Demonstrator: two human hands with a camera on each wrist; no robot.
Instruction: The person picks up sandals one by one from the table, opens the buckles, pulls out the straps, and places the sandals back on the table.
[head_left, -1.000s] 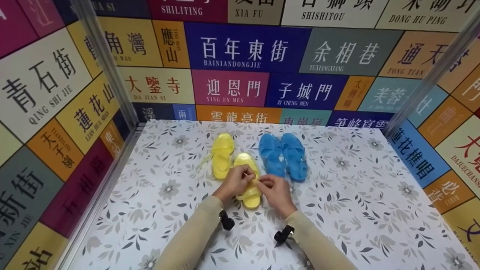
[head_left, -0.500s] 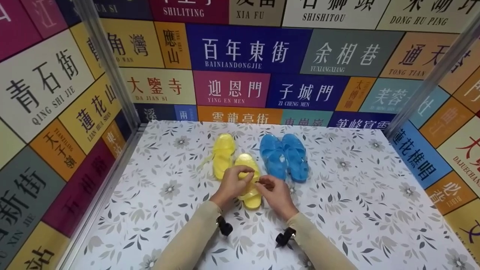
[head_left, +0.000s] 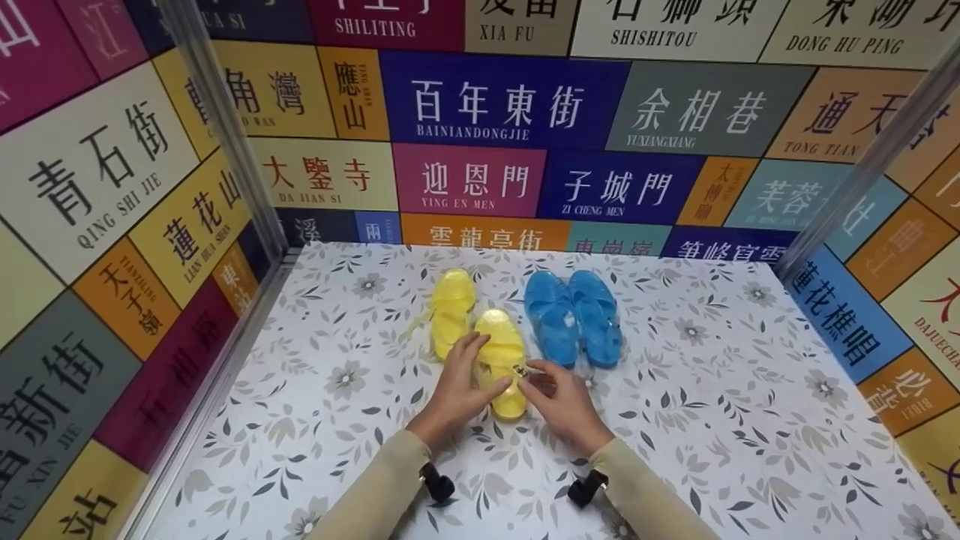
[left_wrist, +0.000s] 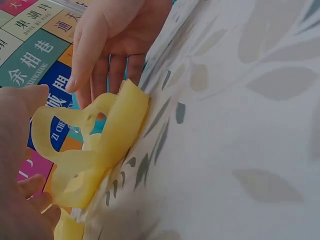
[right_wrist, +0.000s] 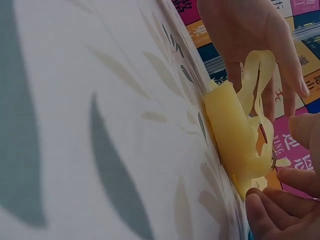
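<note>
A yellow sandal lies between my two hands, toe away from me. Its strap stands up in a loop in the left wrist view. At the sandal's right side is a small metal buckle with a short strap end beside it. My left hand stands at the sandal's left side, fingers spread, thumb reaching over the sole. My right hand has its fingertips right at the buckle, with a gap between thumb and fingers.
A second yellow sandal lies behind to the left, its strap sticking out. A pair of blue sandals lies to the right. The leaf-patterned tabletop meets walls of coloured place-name signs.
My left hand has let go of the strap and spread its fingers, drawing back to the left. My right fingers have loosened at the sandal's right side, where the buckle now shows.
</note>
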